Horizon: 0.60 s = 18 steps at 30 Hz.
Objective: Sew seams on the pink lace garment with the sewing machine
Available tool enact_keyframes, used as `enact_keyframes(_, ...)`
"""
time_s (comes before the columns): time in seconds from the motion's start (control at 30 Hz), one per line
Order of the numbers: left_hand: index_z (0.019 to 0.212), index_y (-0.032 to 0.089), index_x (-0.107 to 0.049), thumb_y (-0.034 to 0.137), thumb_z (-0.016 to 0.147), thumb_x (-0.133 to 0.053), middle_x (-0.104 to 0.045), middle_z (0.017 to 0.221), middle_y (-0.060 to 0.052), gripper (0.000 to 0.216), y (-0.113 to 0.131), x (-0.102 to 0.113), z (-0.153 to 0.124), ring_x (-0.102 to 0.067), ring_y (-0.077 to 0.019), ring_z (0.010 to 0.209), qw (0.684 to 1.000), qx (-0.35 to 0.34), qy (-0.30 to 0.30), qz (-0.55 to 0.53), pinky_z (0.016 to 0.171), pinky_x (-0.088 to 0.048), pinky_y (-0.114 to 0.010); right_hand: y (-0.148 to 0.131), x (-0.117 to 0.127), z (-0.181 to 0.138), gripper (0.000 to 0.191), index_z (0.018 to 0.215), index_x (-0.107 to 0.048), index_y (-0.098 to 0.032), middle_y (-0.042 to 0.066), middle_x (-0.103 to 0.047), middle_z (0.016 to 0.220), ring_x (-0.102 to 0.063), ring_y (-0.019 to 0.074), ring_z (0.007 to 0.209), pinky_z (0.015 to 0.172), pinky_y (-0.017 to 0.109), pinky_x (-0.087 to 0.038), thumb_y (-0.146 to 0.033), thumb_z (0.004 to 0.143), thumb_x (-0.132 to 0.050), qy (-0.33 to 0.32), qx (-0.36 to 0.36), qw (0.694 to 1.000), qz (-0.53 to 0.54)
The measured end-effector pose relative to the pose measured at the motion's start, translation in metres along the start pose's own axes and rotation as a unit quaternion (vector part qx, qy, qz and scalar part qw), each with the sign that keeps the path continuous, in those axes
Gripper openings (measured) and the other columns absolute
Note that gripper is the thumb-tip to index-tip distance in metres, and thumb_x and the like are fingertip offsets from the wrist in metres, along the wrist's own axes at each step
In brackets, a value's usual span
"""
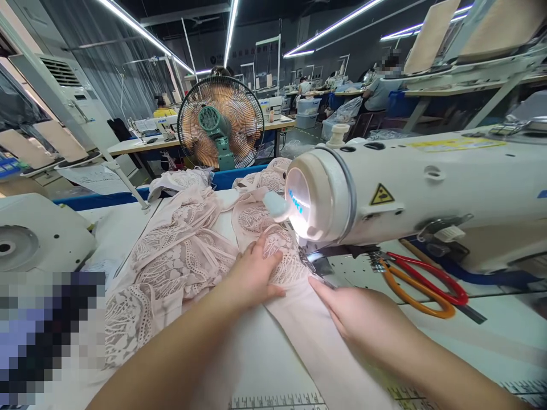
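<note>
A pale pink lace bra (pixel 284 253) lies under the head of the white sewing machine (pixel 325 193), its edge close to the lit presser foot (pixel 306 259). My left hand (pixel 252 273) rests on the lace cup, thumb and fingers spread. At the right edge of the fabric, just in front of the presser foot, my right hand (pixel 354 310) grips the bra's smooth band, with part of the fingers hidden. That band runs down toward me over the table. More lace bras (pixel 183 256) are heaped left of my left hand.
Scissors with red and orange handles (pixel 421 285) lie right of the needle area. A printed ruler scale (pixel 277 401) runs along the front edge. Another machine part (pixel 38 233) stands at left. Beyond the table is a large fan (pixel 220 122); people sit at machines farther back.
</note>
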<state>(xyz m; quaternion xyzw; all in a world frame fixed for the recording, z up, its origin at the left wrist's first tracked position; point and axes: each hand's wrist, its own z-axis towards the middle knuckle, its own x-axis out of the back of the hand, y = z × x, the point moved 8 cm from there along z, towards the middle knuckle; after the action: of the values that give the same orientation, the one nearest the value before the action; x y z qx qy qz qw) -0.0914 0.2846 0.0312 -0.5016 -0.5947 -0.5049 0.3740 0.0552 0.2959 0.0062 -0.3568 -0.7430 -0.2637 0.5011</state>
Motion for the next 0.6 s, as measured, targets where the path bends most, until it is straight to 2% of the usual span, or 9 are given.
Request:
enact_keyframes(0.13, 0.141, 0.025, -0.037, 0.040, 0.074, -0.071, 0.000, 0.155, -0.018, 0.076, -0.012, -0.001, 0.012, -0.011, -0.0361, 0.141, 0.999, -0.010, 0.011, -0.053, 0.112, -0.021, -0.052, -0.003, 0.004, 0.002, 0.076, 0.144, -0.035, -0.022, 0.009, -0.071, 0.071, -0.066, 0.0272, 0.064, 0.044, 0.029, -0.027, -0.005, 0.071, -0.050, 0.000, -0.019, 1.000, 0.000)
enact_keyframes(0.27, 0.142, 0.028, -0.034, 0.042, 0.075, -0.069, 0.003, 0.156, -0.013, 0.076, -0.022, -0.003, 0.020, -0.005, -0.0326, 0.142, 0.995, 0.000, 0.010, -0.099, 0.113, -0.015, -0.051, 0.004, 0.002, 0.005, 0.052, 0.131, -0.053, -0.021, 0.007, -0.066, 0.060, -0.064, 0.0252, 0.059, 0.047, 0.028, -0.035, -0.019, 0.079, -0.049, 0.018, -0.066, 0.993, 0.100)
enact_keyframes(0.33, 0.142, 0.029, -0.035, 0.043, 0.075, -0.069, 0.003, 0.156, -0.012, 0.077, -0.025, -0.003, 0.023, -0.003, -0.0319, 0.143, 0.994, 0.004, 0.014, -0.110, 0.114, -0.014, -0.050, 0.007, -0.001, 0.006, 0.044, 0.126, -0.056, -0.020, 0.007, -0.065, 0.060, -0.064, 0.0252, 0.060, 0.050, 0.029, -0.038, -0.025, 0.084, -0.046, 0.017, -0.076, 0.990, 0.120)
enact_keyframes(0.5, 0.140, 0.028, -0.038, 0.041, 0.076, -0.068, 0.001, 0.156, -0.010, 0.072, -0.029, -0.002, 0.028, -0.001, -0.0305, 0.143, 0.993, -0.001, 0.044, -0.111, 0.114, -0.012, -0.050, 0.007, -0.007, 0.006, 0.044, 0.129, -0.054, -0.024, 0.007, -0.067, 0.064, -0.064, 0.0256, 0.062, 0.052, 0.029, -0.039, -0.023, 0.085, -0.048, 0.013, -0.062, 0.992, 0.112)
enact_keyframes(0.6, 0.139, 0.027, -0.040, 0.040, 0.077, -0.068, -0.001, 0.156, -0.013, 0.070, -0.032, -0.001, 0.030, -0.003, -0.0308, 0.143, 0.993, -0.005, 0.066, -0.098, 0.114, -0.012, -0.051, 0.005, -0.008, 0.002, 0.056, 0.134, -0.049, -0.026, 0.007, -0.069, 0.068, -0.064, 0.0251, 0.062, 0.048, 0.028, -0.036, -0.016, 0.078, -0.054, 0.010, -0.041, 0.995, 0.088)
